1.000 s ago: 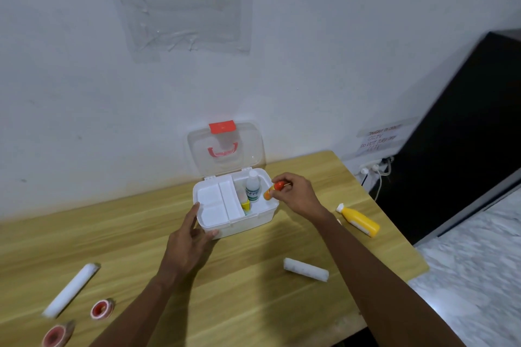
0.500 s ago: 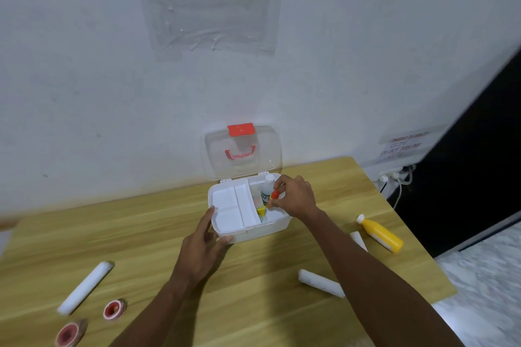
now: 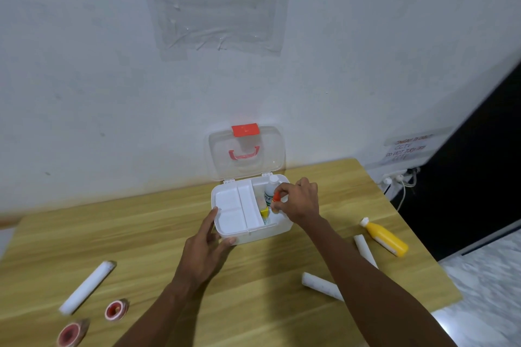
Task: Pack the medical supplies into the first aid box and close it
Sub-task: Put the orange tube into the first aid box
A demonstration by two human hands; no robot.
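Observation:
The white first aid box stands open at the back of the wooden table, its clear lid upright against the wall. A white divided tray fills its left half. In the right half stand a white bottle and a yellow item. My right hand reaches over the right half, shut on a small orange-capped bottle. My left hand rests against the box's front left corner, fingers apart.
On the table lie a yellow bottle at the right, white gauze rolls, and two red-cored tape rolls. The table's right edge drops off beside a black cabinet.
My right hand has carried the orange-capped bottle from the box's right rim in over the right compartment. The left hand stays at the box corner. The camera has shifted.

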